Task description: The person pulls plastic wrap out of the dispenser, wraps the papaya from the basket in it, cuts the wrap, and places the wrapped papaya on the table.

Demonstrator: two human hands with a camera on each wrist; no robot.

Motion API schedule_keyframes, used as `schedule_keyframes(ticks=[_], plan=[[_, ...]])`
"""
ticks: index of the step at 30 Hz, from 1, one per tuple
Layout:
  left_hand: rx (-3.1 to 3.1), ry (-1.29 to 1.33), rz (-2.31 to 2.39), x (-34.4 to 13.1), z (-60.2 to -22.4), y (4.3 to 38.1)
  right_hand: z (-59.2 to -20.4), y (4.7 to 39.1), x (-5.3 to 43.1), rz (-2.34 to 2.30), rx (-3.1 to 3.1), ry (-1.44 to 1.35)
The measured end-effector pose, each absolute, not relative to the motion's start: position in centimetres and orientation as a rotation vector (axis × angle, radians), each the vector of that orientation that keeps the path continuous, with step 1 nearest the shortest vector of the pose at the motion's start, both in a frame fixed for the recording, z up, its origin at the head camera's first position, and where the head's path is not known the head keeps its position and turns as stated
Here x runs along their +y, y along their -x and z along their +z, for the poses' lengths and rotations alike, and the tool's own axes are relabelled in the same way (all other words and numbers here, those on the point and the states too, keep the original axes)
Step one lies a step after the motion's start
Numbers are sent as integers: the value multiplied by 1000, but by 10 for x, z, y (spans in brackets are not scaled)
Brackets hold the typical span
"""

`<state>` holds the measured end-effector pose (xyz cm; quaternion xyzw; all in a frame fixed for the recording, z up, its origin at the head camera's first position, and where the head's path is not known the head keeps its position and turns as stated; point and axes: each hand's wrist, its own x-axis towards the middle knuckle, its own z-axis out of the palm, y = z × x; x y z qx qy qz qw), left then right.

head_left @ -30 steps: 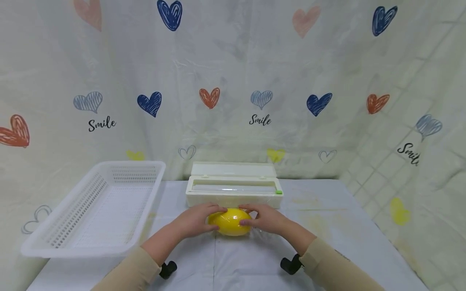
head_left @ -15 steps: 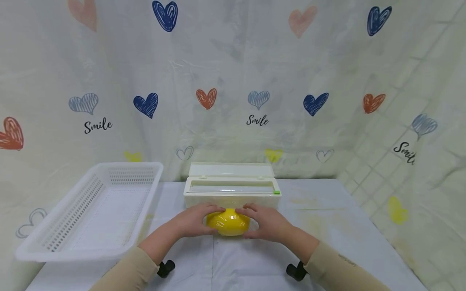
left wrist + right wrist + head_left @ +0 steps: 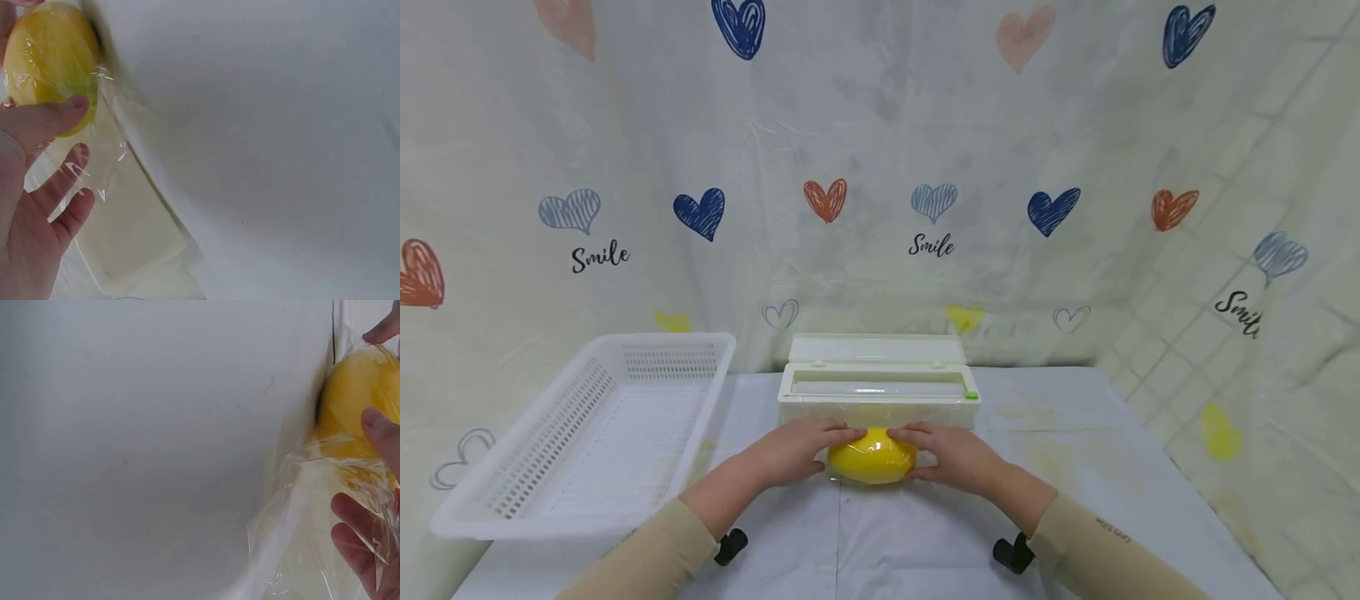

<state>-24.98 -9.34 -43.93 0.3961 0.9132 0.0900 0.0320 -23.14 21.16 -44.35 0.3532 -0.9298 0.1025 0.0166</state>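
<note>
A glossy yellow oval fruit [image 3: 872,460], greenish at one end in the left wrist view, lies on the table wrapped in clear cling film [image 3: 294,494]. My left hand [image 3: 796,454] holds its left end, the thumb over the film-covered green end and the other fingers spread behind. On the opposite end, my right hand [image 3: 958,458] holds the fruit with its thumb [image 3: 379,428] in front and index finger on top. Loose film hangs past both ends. Just behind stands a white cling film dispenser [image 3: 880,413], its lid raised and a roll inside.
To the left stands a white perforated plastic basket [image 3: 706,450]. A white cloth covers the table [image 3: 1075,483], with faint yellowish stains on the right. A curtain printed with hearts [image 3: 850,108] hangs close behind the dispenser.
Both hands stay at the fruit's ends. The right thumb has moved off the fruit's front towards its right end, and the left thumb has drawn slightly left. The film's folds have shifted.
</note>
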Motion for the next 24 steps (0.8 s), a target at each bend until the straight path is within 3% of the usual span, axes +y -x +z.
schedule_keyframes(ticks=[10,24], plan=[[2803,-1085,431,-95,-434,248,-444,232,212,372,-2901,-1086],[2900,-1142,413,-79,-444,245,-443,237,213,543,-2960,-1002]])
